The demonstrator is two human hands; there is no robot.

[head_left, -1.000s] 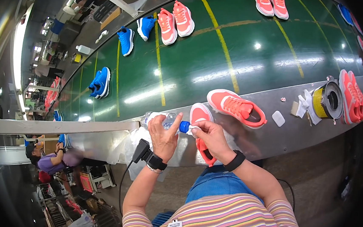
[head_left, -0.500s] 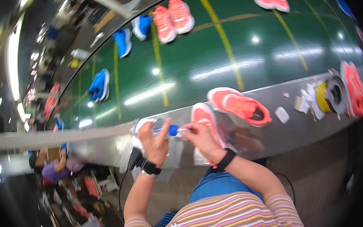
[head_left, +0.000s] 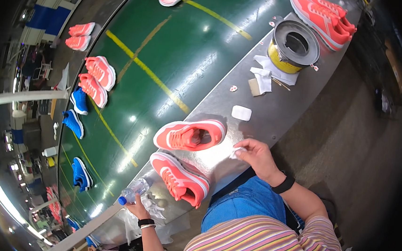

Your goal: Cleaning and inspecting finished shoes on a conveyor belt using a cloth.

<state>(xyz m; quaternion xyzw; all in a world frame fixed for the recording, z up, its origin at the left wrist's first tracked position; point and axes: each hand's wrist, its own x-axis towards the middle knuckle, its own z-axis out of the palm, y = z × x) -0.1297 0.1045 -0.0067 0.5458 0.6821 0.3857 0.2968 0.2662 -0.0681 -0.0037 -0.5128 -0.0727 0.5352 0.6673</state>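
My left hand (head_left: 138,209) is at a clear plastic bottle (head_left: 135,189) with a blue cap, its fingers against the bottle's near side. The bottle is tilted over the metal ledge's left part, cap toward the lower left. Pinched between the thumb and fingers of my right hand (head_left: 259,161) is a small crumpled white cloth (head_left: 237,152). Two coral running shoes with white soles are on the ledge between my hands: the farther shoe (head_left: 188,135) lies crosswise, and the nearer shoe (head_left: 179,178) points to the upper left. My right hand is apart from both.
Beyond the metal ledge (head_left: 222,99) runs a green conveyor belt (head_left: 160,42) carrying coral and blue shoes. A yellow-and-black round container (head_left: 284,59) stands at the upper right, with white cloths and small sticks beside it. A white pad (head_left: 241,112) lies nearer. Crumpled white material (head_left: 153,205) is beside the bottle.
My hands have moved apart, the right one drawing the white cloth away from the bottle cap. The bottle is now lower left. The whole view has turned toward the right.
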